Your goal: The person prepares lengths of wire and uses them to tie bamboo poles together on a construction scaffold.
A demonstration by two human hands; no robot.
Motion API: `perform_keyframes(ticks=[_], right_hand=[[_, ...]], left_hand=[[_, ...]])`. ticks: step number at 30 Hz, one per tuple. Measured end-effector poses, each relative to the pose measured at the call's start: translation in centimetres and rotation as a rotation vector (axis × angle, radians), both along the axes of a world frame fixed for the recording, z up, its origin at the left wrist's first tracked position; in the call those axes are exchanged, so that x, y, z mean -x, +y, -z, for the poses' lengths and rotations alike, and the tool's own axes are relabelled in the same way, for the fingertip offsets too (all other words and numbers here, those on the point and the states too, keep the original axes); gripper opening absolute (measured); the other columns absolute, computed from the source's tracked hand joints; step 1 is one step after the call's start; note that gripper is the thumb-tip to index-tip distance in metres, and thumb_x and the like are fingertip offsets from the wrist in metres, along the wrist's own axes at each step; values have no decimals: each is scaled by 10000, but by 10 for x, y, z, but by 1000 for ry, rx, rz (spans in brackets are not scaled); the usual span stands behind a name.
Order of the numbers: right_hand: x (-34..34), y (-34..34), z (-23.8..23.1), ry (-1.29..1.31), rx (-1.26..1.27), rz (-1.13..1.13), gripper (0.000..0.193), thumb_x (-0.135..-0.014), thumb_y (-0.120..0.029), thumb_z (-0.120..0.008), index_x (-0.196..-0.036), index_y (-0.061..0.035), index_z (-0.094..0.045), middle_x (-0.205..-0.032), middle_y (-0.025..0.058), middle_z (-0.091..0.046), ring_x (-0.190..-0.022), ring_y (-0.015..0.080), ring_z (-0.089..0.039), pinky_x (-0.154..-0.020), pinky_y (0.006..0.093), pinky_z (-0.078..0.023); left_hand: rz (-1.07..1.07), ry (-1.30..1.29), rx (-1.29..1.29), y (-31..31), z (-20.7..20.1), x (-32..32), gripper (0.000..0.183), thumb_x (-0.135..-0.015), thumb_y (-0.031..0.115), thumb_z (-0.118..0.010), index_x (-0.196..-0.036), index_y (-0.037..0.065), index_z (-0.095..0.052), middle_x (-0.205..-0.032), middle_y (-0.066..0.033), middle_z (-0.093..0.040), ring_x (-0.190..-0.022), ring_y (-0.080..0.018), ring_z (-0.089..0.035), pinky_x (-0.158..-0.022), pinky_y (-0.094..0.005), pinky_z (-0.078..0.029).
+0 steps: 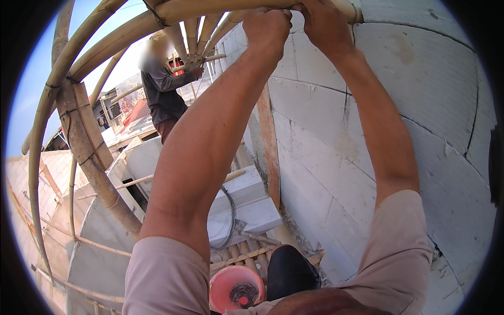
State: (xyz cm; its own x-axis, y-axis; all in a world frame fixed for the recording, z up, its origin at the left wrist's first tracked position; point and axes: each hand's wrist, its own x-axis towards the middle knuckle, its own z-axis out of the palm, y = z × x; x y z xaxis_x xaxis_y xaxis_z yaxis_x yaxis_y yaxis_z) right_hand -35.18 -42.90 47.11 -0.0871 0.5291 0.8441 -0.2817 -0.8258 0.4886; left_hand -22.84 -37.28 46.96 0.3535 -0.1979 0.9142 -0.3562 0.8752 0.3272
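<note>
Both my arms reach up to a thick bamboo pole [210, 13] at the top of the view, beside the block wall. My left hand [266, 31] is closed just under the pole, its knuckles turned toward me. Whatever its fingers pinch is too small or hidden to name. Close by on the right, my right hand [326, 26] is bent up against the same pole, fingers curled inward and partly cut off by the upper edge. What it grips is hidden too. A dark tie [157, 16] wraps the pole where other bamboo crosses it, left of my hands.
A wall of pale blocks [325, 147] rises close on my right. Below are a pink bucket [220, 286] with thin dark strands inside, bamboo decking [252, 252], white blocks [252, 210] and a wire coil [231, 215]. Another person [163, 89] stands ahead left, past a slanted bamboo post [84, 136].
</note>
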Motion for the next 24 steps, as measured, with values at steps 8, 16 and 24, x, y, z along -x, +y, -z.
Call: perform_keyframes(ticks=[8,16,24], right_hand=[[-29,-41,28,-327,42,214,270,-843,-7,-722,-1107,-35,-673,-985,79,-703,-883,248,-674,-763,356,-570],[-48,-8,32,-439,-21,0,97,-907,-103,-678,-905,-41,-604,-799,167,-612,-727,387,-616,-638,459,-499],[-67,-24,22,-589,-159,80,97,-880,-149,-754,-873,-76,-689,-789,54,-707,-715,245,-674,-599,359,-531]], left_hand=[[298,244,-440,15,-19,24,152,-875,91,-579,-723,105,-586,-553,-14,-485,-412,-117,-423,-379,-294,-309],[291,189,-354,46,-15,30,186,-956,191,-469,-861,91,-593,-633,-30,-557,-445,-96,-455,-391,-235,-304],[209,151,-237,95,27,25,248,-957,110,-587,-1145,-43,-641,-808,-104,-703,-576,-77,-408,-554,-230,-336]])
